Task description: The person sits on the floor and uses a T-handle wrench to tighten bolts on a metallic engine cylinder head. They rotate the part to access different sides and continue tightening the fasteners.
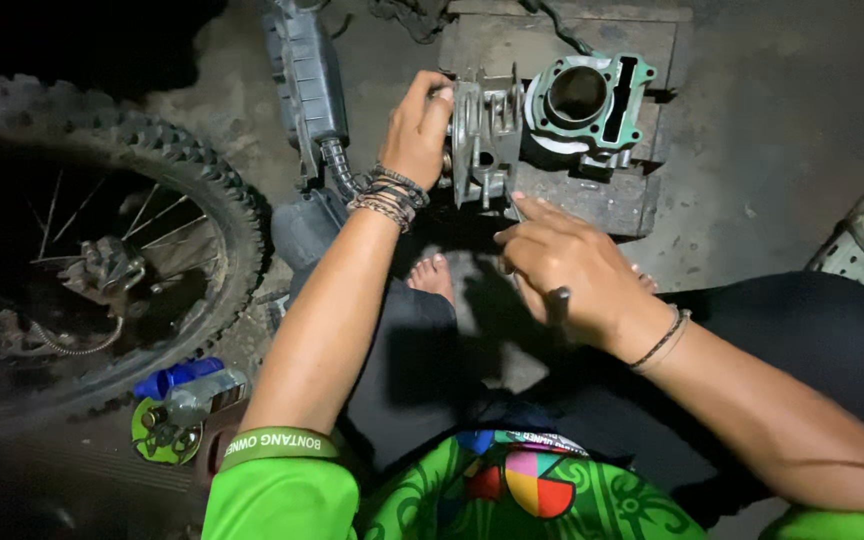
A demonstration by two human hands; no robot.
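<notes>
Head view: my left hand (417, 128) is clamped on the finned edge of the grey cylinder head (482, 140), held upright on the wooden block (602, 195); my right hand (562, 270), just below it, is closed round a thin tool (558, 300) whose tip touches its lower face. Beside the grip stands the green-gasketed cylinder (587, 100), and well to the left the knobby wheel (102, 260). If the tool skids, I judge it could score the mating face, or the part could tip off the block toward my bare foot (434, 275) below.

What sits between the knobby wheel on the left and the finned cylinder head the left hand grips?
In the head view, a grey muffler with its ribbed hose lies between the wheel and the cylinder head gripped by the left hand.
</notes>
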